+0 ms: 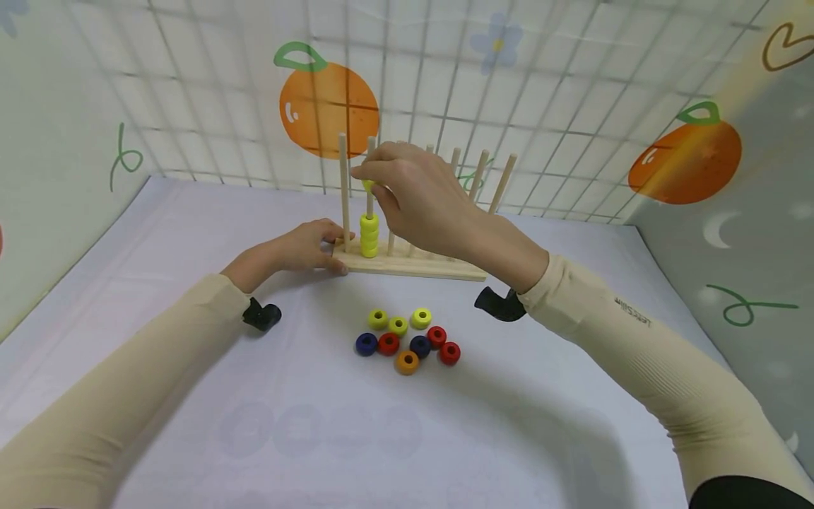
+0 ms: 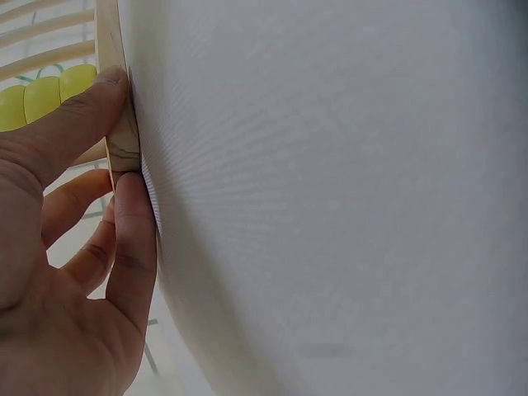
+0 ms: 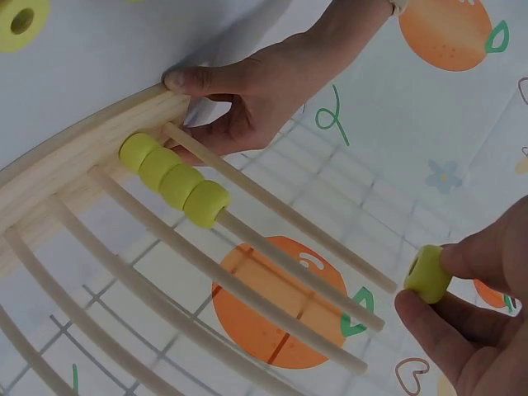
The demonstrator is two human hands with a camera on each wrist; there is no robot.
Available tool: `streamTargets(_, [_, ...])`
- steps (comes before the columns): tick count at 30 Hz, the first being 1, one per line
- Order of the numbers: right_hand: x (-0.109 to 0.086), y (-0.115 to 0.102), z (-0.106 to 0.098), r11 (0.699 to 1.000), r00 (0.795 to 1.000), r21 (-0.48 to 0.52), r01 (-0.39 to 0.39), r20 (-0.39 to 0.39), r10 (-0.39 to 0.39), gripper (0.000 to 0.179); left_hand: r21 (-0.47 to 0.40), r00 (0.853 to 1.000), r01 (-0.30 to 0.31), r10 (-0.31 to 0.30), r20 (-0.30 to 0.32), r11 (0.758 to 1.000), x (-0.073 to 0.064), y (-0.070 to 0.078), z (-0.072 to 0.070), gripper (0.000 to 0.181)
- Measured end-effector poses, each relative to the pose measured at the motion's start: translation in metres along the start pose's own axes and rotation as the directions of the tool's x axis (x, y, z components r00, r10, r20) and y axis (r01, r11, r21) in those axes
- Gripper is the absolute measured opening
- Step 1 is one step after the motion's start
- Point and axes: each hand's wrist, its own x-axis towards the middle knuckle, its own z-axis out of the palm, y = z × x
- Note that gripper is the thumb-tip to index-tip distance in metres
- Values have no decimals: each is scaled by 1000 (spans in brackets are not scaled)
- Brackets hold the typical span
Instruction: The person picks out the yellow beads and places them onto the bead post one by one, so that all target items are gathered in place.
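The yellow bead (image 3: 428, 274) sits pinched between thumb and fingers of the right hand (image 1: 420, 194), the nearer one, just beside the pegs' upper ends and apart from them. The second peg from the left (image 1: 370, 205), with four yellow beads (image 3: 173, 181) stacked low on it, stands upright, left of that hand's palm. The bead's hole faces the pegs, its axis seemingly near theirs. The left hand (image 1: 308, 244), fingers closed round the left end, grips the stand (image 1: 420, 266), which runs left to right.
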Motion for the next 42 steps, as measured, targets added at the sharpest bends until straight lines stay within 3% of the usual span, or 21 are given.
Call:
streamTargets(17, [24, 6, 0, 999, 999, -29, -29, -34, 28, 37, -15, 999, -35, 35, -7, 999, 3, -5, 0, 65])
streamTargets(35, [44, 23, 3, 992, 993, -54, -115, -35, 113, 42, -26, 1000, 12, -13, -27, 1000, 0, -2, 0, 66])
streamTargets(42, [49, 28, 7, 986, 988, -65, -151, -12, 151, 44, -15, 1000, -10, 9, -21, 1000, 1, -2, 1, 66])
